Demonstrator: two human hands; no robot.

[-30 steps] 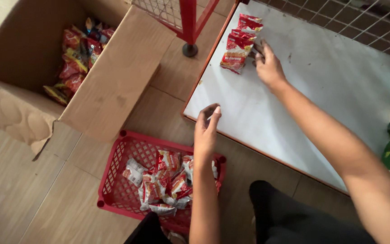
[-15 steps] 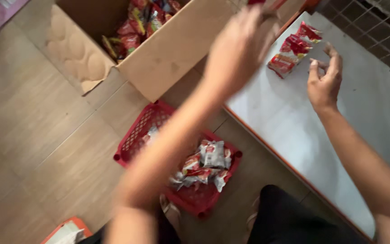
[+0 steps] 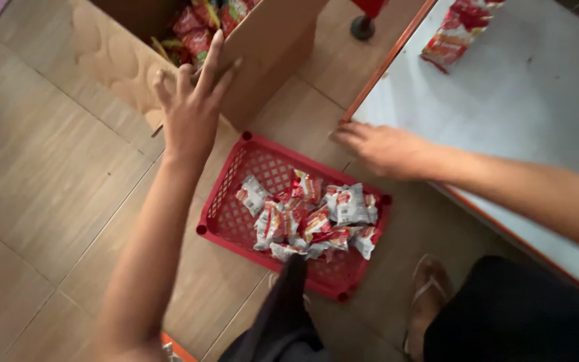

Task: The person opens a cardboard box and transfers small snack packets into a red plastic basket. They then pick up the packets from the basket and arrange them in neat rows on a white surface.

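Observation:
My left hand is open with fingers spread, raised over the near flap of a brown cardboard box that holds red snack packets. My right hand rests flat and empty on the orange edge of a white shelf board, just above a red plastic basket on the floor. The basket holds several red and white snack packets. A short row of red packets lies at the far end of the white board.
The floor is light wood-look tile. A red metal post with a dark foot stands between box and board. My dark trousers and a sandalled foot are at the bottom right.
My right hand left the packets on the board and came down to its near edge by the basket. My left hand moved toward the box flap. The view shifted down and left.

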